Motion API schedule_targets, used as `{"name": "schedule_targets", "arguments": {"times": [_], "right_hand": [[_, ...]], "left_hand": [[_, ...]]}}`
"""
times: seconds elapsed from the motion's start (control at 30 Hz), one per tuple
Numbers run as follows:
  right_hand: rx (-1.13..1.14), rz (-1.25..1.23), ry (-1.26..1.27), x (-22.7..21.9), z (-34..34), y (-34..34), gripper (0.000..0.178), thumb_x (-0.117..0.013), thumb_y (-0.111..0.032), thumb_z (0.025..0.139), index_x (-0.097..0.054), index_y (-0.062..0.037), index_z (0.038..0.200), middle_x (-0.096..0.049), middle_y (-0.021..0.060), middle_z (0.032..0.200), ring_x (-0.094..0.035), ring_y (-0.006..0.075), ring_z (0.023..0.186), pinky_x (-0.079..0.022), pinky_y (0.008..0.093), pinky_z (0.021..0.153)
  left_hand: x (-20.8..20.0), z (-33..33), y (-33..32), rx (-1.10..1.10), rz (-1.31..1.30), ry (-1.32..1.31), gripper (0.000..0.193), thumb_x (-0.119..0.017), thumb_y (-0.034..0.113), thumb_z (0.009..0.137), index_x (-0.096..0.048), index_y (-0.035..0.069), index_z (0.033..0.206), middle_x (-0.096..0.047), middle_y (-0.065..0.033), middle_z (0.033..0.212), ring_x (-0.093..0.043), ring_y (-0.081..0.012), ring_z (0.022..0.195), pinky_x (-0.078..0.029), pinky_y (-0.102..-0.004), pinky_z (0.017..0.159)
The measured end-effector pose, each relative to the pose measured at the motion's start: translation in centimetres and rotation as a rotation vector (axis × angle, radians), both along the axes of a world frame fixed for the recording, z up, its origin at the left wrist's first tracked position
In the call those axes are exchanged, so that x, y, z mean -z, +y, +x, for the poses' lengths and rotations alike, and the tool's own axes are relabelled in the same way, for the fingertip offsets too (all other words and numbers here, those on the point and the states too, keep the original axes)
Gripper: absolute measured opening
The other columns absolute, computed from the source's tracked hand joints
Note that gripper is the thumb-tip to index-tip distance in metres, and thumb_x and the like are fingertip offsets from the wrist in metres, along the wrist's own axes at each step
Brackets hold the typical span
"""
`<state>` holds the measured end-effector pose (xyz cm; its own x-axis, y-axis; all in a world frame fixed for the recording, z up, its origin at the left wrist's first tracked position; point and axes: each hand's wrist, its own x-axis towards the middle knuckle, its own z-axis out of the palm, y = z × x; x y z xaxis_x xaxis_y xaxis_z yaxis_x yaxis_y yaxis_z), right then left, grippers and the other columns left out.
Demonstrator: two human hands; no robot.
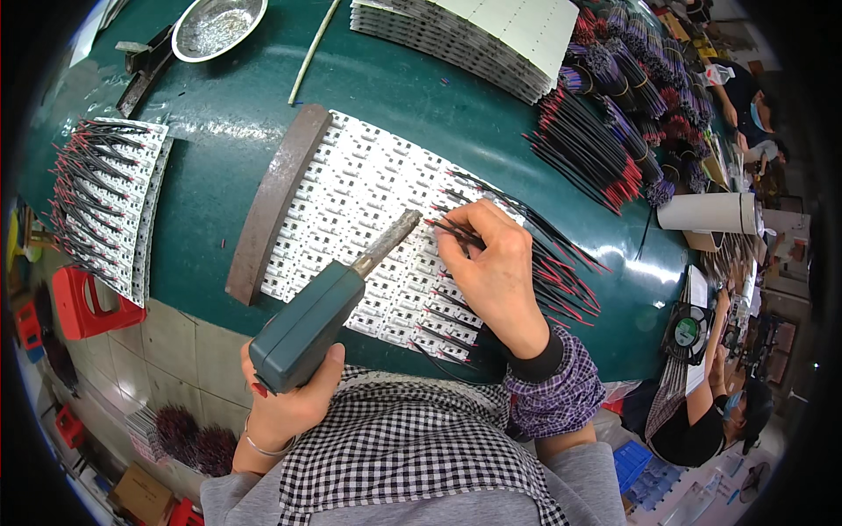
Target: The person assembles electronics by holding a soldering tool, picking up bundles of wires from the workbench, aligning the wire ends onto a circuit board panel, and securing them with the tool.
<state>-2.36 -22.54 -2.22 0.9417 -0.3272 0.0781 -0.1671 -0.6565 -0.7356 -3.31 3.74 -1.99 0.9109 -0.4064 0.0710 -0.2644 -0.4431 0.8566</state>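
My left hand (303, 399) is wrapped round the grip of a dark green soldering gun (309, 326). Its metal tip points up and right, just above a white circuit board panel (351, 180) with rows of small black parts. Close to that tip, my right hand (502, 276) pinches a thin black wire (452, 230) between thumb and fingers. Black wires with red ends (561, 276) lie across the panel's right side and stick out past its edge. Along the panel's left edge rests a brown bar (279, 206).
Wired panels (145, 206) lie at the left table edge, above a red stool (92, 302). A metal bowl (219, 28) and a stack of white panels (474, 35) stand at the back. Loose wires (592, 149) and bundles lie at right. Co-workers (702, 416) are at far right.
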Motion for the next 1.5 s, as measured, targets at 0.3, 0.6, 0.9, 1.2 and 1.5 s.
{"name": "schedule_targets", "arguments": {"times": [0.3,0.6,0.9,1.2,1.5], "right_hand": [[-0.006,0.094,0.064,-0.8,0.6,-0.4,0.011,-0.072,-0.002,0.081,-0.067,0.0054,0.088,-0.066,0.0137,0.082,-0.067,0.0239,0.068,-0.053,0.033,0.061],[0.008,0.115,0.084,-0.7,0.5,-0.6,0.012,-0.072,-0.004,0.082,-0.068,0.0049,0.089,-0.064,0.0091,0.079,-0.06,0.0152,0.067,-0.047,0.0282,0.059],[-0.017,0.155,0.063,-1.1,0.0,-0.9,0.013,-0.072,-0.005,0.085,-0.069,0.0048,0.093,-0.062,0.0087,0.084,-0.058,0.0149,0.07,-0.046,0.0279,0.06],[-0.05,0.017,-0.273,-1.1,-1.5,0.6,0.014,-0.071,0.004,0.085,-0.071,0.0002,0.099,-0.061,0.0087,0.087,-0.06,0.0188,0.069,-0.047,0.0303,0.057],[0.006,0.077,-0.079,0.1,-1.4,1.3,0.01,-0.073,-0.002,0.083,-0.068,0.0009,0.091,-0.065,0.0125,0.085,-0.067,0.0251,0.07,-0.053,0.0334,0.057]], "left_hand": [[-0.3,0.8,-1.2,-0.113,-0.256,0.194,0.022,-0.076,-0.001,0.077,-0.071,-0.003,0.098,-0.07,-0.0097,0.089,-0.064,-0.0157,0.067,-0.048,-0.0297,0.058],[-1.4,1.0,-0.7,-0.028,-0.123,0.282,0.022,-0.073,-0.002,0.078,-0.07,-0.005,0.1,-0.069,-0.01,0.085,-0.064,-0.0145,0.066,-0.048,-0.0287,0.056],[-2.1,0.0,-0.3,-0.232,-0.299,0.46,0.034,-0.075,-0.003,0.08,-0.07,-0.005,0.113,-0.074,-0.0146,0.105,-0.071,-0.0165,0.088,-0.058,-0.0279,0.073],[-1.5,-0.2,0.3,-0.228,-0.347,0.41,0.039,-0.075,-0.004,0.081,-0.067,-0.007,0.119,-0.073,-0.0156,0.109,-0.07,-0.0171,0.094,-0.058,-0.0273,0.076],[-0.5,-0.6,1.7,-0.072,-0.272,0.394,0.053,-0.072,-0.008,0.083,-0.057,-0.004,0.133,-0.069,-0.0148,0.119,-0.067,-0.0156,0.096,-0.054,-0.0267,0.078]]}}
